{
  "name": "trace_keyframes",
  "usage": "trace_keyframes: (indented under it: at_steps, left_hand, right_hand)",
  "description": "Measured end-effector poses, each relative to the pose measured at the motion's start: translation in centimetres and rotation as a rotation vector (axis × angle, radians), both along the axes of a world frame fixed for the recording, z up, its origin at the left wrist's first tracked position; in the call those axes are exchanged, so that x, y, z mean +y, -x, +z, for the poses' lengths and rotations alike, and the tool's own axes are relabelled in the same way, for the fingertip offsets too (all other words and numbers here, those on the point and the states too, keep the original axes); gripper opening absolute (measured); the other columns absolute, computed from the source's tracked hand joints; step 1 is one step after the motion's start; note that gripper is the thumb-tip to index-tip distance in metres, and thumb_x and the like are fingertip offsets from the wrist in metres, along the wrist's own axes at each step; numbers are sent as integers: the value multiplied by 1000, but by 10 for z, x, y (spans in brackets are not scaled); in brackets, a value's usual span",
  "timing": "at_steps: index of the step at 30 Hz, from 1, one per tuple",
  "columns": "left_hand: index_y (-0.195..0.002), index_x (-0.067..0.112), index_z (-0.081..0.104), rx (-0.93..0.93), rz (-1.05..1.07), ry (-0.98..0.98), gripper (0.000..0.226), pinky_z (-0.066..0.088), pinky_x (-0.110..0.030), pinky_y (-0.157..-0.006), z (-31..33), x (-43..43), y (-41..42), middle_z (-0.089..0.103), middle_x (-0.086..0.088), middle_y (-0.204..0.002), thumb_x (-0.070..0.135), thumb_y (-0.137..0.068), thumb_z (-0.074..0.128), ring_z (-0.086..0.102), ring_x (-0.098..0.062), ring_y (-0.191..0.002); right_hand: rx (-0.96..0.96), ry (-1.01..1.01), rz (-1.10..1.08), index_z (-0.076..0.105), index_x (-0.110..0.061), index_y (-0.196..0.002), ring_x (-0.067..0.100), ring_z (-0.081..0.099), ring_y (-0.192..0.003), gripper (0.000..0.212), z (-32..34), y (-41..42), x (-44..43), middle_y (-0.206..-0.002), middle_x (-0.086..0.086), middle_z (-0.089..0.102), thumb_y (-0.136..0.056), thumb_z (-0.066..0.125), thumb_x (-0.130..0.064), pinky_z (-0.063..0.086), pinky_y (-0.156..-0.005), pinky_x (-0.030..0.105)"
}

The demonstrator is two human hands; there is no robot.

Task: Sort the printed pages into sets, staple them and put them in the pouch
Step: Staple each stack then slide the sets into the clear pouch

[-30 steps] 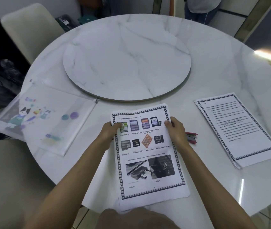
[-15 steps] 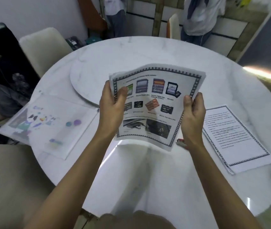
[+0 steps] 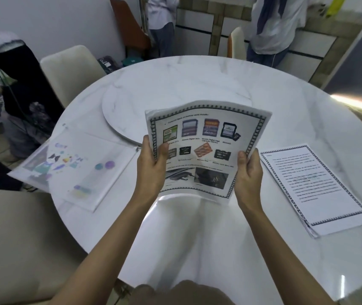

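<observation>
I hold a stack of printed pages (image 3: 206,142) upright above the white marble table (image 3: 197,238); the top sheet shows pictures of memory cards inside a patterned border. My left hand (image 3: 151,166) grips the stack's left edge, thumb on the front. My right hand (image 3: 247,170) grips its right edge. A second set of pages (image 3: 312,183), all text with the same border, lies flat on the table to the right. A translucent zip pouch (image 3: 76,164) with colourful stickers lies at the left, overhanging the table edge. The stapler is hidden behind the held stack.
A round marble turntable (image 3: 175,93) sits in the table's middle, behind the held pages. Cream chairs stand at the far left (image 3: 69,71) and near left (image 3: 10,238). Two people stand beyond the table by a tiled counter (image 3: 219,18).
The stack lay flat on the table's near edge one second ago. Both hands have lifted it off the table and tilted it upright; it now stays held up, nearly still.
</observation>
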State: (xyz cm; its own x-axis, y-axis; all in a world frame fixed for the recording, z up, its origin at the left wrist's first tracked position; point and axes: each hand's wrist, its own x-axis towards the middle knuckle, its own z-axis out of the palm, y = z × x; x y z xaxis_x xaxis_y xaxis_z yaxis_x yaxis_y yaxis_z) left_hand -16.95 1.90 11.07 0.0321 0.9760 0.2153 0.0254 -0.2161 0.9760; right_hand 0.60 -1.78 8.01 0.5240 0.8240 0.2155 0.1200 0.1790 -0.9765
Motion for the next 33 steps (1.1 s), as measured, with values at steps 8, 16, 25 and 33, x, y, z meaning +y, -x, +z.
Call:
trace_keyframes:
  at_steps: [8, 16, 25, 33]
  left_hand:
    - [-115, 30, 44, 53, -19, 40, 21, 50, -8, -72, -17, -3, 8, 59, 23, -107, 28, -95, 45, 60, 13, -92]
    - [-96, 31, 48, 153, 50, -15, 7, 46, -5, -67, -3, 3, 17, 60, 20, -92, 27, -97, 42, 59, 17, -80]
    - [-98, 16, 47, 307, 107, 140, 13, 44, -24, -66, -36, 17, 16, 56, 8, -82, 28, -98, 40, 53, -5, -74]
    - [-97, 8, 48, 273, -68, 451, 24, 46, -30, -74, -80, 32, 17, 59, -5, -92, 28, -100, 36, 56, -17, -83]
  right_hand:
    - [-106, 128, -7, 47, -18, -86, -9, 55, -70, 12, -16, -3, -7, -81, -10, 57, -97, 44, -19, 42, -66, 6]
    - [-142, 300, 84, 55, -14, -95, 32, 63, -95, 12, -15, -21, -15, -96, 10, 67, -95, 49, -24, 52, -85, 51]
    - [-13, 603, 210, 57, -17, -104, 20, 63, -97, 14, -56, -23, -35, -111, 6, 65, -96, 46, -17, 51, -90, 41]
    - [10, 767, 237, 56, -10, -116, 22, 64, -96, 23, -86, -25, -43, -115, 8, 65, -96, 45, -16, 52, -81, 33]
